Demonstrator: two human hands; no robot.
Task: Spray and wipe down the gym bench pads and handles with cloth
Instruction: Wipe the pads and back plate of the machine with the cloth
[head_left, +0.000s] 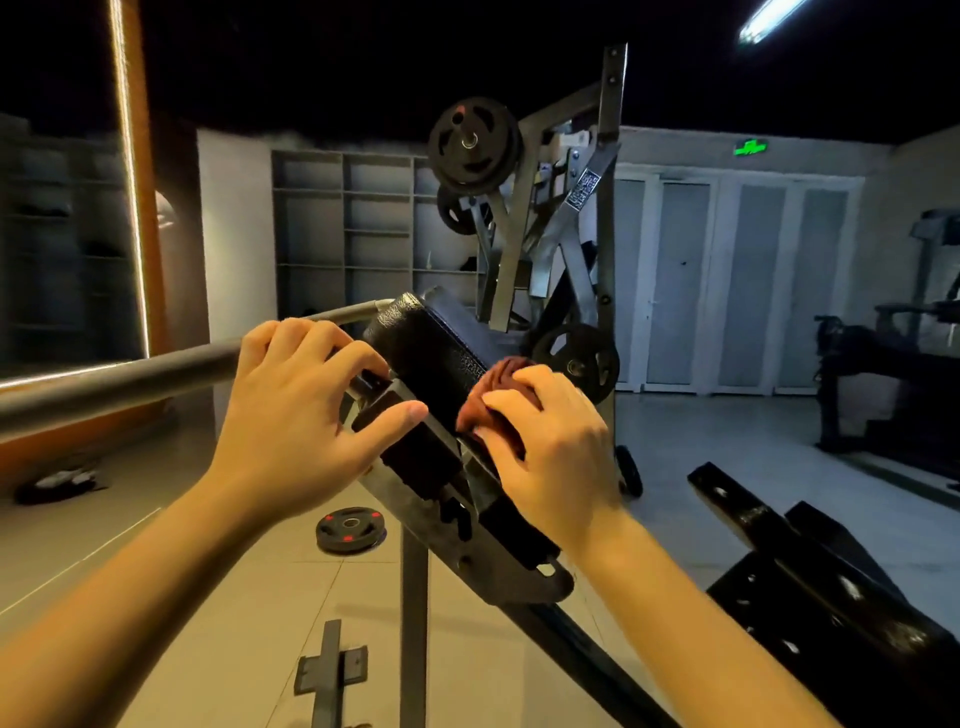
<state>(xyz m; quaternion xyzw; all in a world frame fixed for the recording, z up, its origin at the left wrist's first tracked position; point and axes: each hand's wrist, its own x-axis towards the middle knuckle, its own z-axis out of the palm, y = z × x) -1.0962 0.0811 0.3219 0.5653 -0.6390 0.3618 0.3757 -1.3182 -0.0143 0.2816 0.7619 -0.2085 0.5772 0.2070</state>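
A black padded bench pad (431, 353) sits tilted on a grey metal frame (498, 561) at the centre. My right hand (550, 447) holds a bunched reddish-brown cloth (501, 382) against the pad's lower right side. My left hand (296, 410) rests on the frame's left edge, fingers curled over the top near the pad and thumb pressed against a black block under it. A grey metal bar (130, 376) runs from the left edge toward the pad, passing behind my left hand. No spray bottle is in view.
A weight plate (350, 530) with red marks lies on the tiled floor below. Behind stands a plate-loaded machine (561, 218) with black plates. A black bench part (810, 577) sits at lower right. More equipment (893, 364) lines the right wall, shelves (353, 218) the back.
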